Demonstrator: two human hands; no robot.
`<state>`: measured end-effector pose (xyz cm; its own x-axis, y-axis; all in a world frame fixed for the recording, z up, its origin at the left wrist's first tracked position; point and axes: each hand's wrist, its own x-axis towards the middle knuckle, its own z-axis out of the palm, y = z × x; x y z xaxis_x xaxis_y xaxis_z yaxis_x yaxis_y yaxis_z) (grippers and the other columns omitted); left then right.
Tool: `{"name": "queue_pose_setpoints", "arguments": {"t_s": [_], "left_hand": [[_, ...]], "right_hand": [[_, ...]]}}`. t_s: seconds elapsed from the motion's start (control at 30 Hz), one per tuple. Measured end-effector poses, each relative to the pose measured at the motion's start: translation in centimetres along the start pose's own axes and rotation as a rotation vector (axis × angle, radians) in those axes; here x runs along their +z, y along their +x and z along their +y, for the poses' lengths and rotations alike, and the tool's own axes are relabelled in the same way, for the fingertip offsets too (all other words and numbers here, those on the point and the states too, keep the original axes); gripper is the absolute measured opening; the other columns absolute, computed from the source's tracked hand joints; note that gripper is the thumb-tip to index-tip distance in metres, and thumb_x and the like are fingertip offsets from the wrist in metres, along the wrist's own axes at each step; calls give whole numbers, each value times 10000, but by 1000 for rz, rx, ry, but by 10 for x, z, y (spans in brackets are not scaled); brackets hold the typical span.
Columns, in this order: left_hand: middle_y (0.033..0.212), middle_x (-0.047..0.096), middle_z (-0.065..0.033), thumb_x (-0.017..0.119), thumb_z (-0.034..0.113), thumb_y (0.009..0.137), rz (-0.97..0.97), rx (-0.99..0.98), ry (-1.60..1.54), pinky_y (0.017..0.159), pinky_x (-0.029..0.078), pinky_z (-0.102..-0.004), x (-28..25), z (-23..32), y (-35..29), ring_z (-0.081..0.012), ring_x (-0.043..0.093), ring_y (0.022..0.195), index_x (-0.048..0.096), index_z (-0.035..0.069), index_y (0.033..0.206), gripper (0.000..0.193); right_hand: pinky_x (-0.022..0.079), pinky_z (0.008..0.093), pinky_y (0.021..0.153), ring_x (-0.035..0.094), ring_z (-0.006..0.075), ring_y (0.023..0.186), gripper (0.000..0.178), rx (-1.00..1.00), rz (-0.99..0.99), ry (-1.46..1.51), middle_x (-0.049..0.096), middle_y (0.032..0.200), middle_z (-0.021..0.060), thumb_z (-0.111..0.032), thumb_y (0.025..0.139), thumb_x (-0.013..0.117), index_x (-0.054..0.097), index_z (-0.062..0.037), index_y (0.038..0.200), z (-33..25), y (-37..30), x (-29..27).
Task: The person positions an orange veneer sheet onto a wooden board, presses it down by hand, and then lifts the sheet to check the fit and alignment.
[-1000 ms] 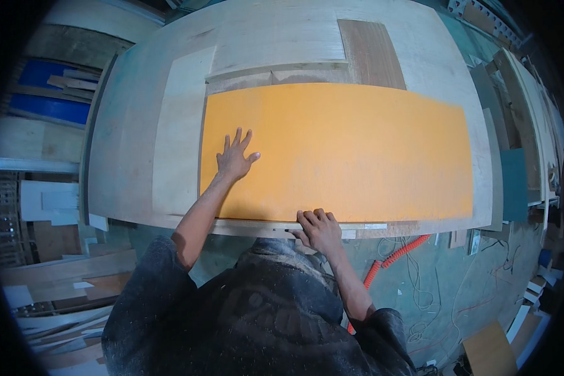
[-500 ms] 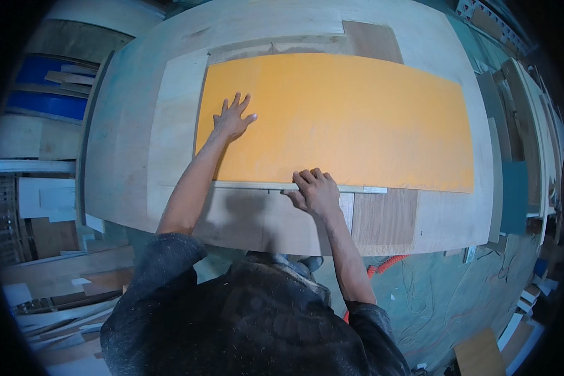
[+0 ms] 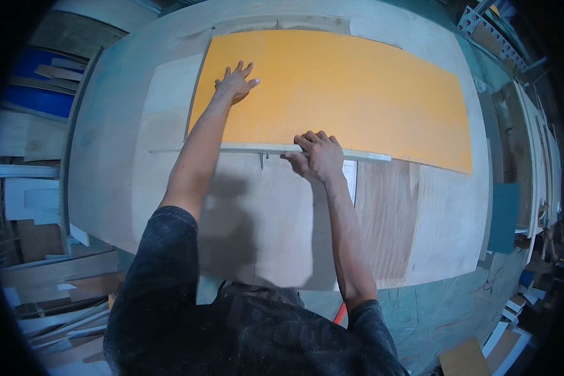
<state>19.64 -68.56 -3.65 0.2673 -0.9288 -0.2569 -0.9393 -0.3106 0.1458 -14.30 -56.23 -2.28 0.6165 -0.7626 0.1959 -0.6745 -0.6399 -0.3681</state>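
Observation:
A large rectangular orange panel lies flat on the pale work table. My left hand rests on its left part, fingers spread and palm down. Along the panel's near edge runs a narrow pale strip, which reaches past the panel's left end. My right hand grips this near edge, with its fingers bent over the top and its thumb against the strip's front side. Just left of that thumb, a small thin dark piece sticks out below the strip. The panel's underside is hidden.
The table has a brown wood-grain patch near its front. Stacked boards and offcuts fill the left side. More boards lean at the right, by a teal panel. A red hose shows below the table.
The orange panel and strip have slid away from me across the table, with both hands moving along on them. More table surface shows at the front, and the far brown patch is now mostly covered.

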Motion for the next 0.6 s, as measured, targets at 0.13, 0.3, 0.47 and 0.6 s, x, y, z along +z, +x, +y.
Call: {"name": "queue_pose_setpoints", "arguments": {"t_s": [0.13,0.3,0.47,0.6], "left_hand": [[1752,77,10,469,667,1006,48,-44,4,1179,186,-781,-6,-2,44,-383,120,1590,171,376,1658,774],[1749,104,17,439,685,1005,76,0,29,1180,196,-775,-6,4,55,-357,139,1591,194,362,1656,767],[1750,103,25,438,698,999,69,-40,48,1173,216,-765,-4,-1,37,-343,142,1593,191,361,1657,780],[1751,104,44,453,678,1002,41,-30,60,1153,273,-733,-19,8,-1,-322,149,1595,186,364,1658,775]], "right_hand": [[448,405,876,636,238,1014,508,22,19,-62,700,1040,15,-632,895,655,737,-178,1108,15,47,7],[441,401,884,634,227,1014,515,7,25,-59,705,1060,3,-629,909,641,745,-194,1164,36,60,17],[440,402,888,629,229,1028,480,7,-73,-32,704,1083,4,-590,930,650,741,-194,1186,30,53,14],[442,416,899,618,245,1059,450,-13,-89,-60,684,1147,16,-516,941,671,703,-203,1262,14,28,-1]]}}
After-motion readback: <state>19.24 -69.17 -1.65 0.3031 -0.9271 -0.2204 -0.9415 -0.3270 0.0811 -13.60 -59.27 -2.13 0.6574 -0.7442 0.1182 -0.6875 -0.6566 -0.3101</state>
